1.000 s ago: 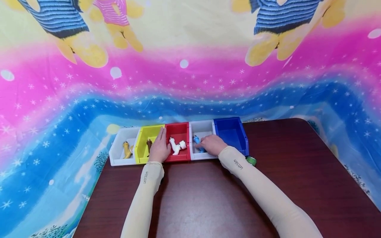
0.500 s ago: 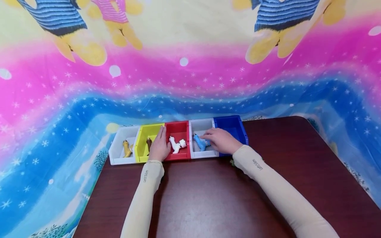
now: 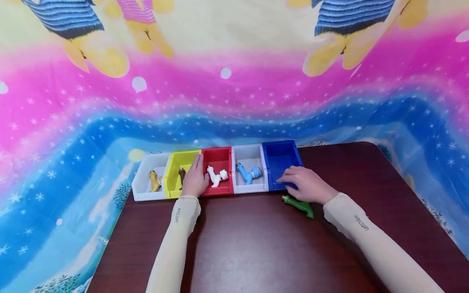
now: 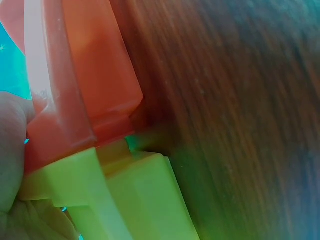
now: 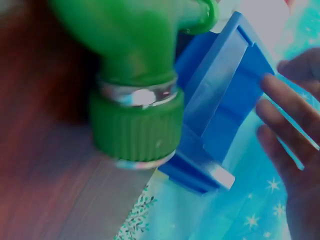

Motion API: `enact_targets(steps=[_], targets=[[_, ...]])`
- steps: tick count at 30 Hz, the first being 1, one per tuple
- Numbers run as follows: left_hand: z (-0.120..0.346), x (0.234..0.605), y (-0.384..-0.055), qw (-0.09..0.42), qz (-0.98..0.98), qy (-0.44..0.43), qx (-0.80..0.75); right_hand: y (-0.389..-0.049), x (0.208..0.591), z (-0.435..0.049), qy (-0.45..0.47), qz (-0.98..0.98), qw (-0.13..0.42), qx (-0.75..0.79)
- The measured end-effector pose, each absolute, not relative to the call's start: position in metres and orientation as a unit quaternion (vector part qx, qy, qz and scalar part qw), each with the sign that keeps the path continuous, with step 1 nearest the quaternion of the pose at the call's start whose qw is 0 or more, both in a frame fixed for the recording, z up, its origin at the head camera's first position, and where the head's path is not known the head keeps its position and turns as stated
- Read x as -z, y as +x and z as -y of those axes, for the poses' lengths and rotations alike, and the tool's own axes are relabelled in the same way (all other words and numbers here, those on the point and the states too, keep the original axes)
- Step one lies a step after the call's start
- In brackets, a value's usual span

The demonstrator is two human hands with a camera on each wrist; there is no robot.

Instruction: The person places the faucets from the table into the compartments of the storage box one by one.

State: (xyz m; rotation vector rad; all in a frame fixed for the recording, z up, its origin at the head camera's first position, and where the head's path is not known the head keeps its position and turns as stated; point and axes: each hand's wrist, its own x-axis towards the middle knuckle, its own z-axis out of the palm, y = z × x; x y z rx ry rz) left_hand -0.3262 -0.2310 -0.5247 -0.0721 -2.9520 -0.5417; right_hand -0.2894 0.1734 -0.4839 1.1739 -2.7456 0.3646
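Note:
My left hand [image 3: 195, 181] rests over the wall between the yellow bin [image 3: 187, 156] and the red bin [image 3: 220, 154], fingers straight. Its thumb and palm edge show beside both bins in the left wrist view. My right hand [image 3: 309, 185] hovers at the front of the blue bin [image 3: 280, 156], fingers apart and holding nothing. Just below it, a green plastic tap [image 3: 299, 206] lies on the table; its ribbed handle [image 5: 137, 122] looms close in the right wrist view. A light-blue tap [image 3: 249, 174] lies in the white bin [image 3: 247, 151] next to the blue one.
A white tap [image 3: 217, 176] lies in the red bin, and a brown tap [image 3: 182, 175], partly hidden by my left hand, in the yellow one. The leftmost white bin [image 3: 141, 183] holds a yellow tap [image 3: 154, 182]. Behind the dark wooden table [image 3: 242, 244] hangs a printed cloth [image 3: 234, 101].
My right hand has let go of the light-blue tap, left it in the white bin, and moved right to the blue bin's front. The green tap is now uncovered. My left hand stays put.

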Motion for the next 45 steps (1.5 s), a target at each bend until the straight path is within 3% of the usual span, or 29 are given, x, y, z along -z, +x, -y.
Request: enact_targets(steps=[7,10,23,33,39,45], targets=[[0.229,0.524,-0.326,0.072,0.980,-0.023,0.185,-0.263,0.487,-0.196,0.343,0.931,-0.075,-0.095],[0.229,0.523,-0.326,0.073,0.980,-0.022,0.182,-0.257,0.489,-0.200,0.324,0.937,-0.098,-0.092],[0.230,0.526,-0.326,0.066,0.980,-0.012,0.185,-0.257,0.501,-0.192,0.318,0.940,-0.089,-0.085],[0.231,0.521,-0.327,0.059,0.981,-0.010,0.184,-0.254,0.471,-0.175,0.338,0.935,-0.040,-0.105],[0.232,0.523,-0.327,0.073,0.980,-0.020,0.186,-0.274,0.455,-0.166,0.309,0.939,0.037,-0.145],[0.232,0.525,-0.328,0.076,0.980,-0.025,0.184,-0.303,0.448,-0.162,0.251,0.952,0.044,-0.171]])
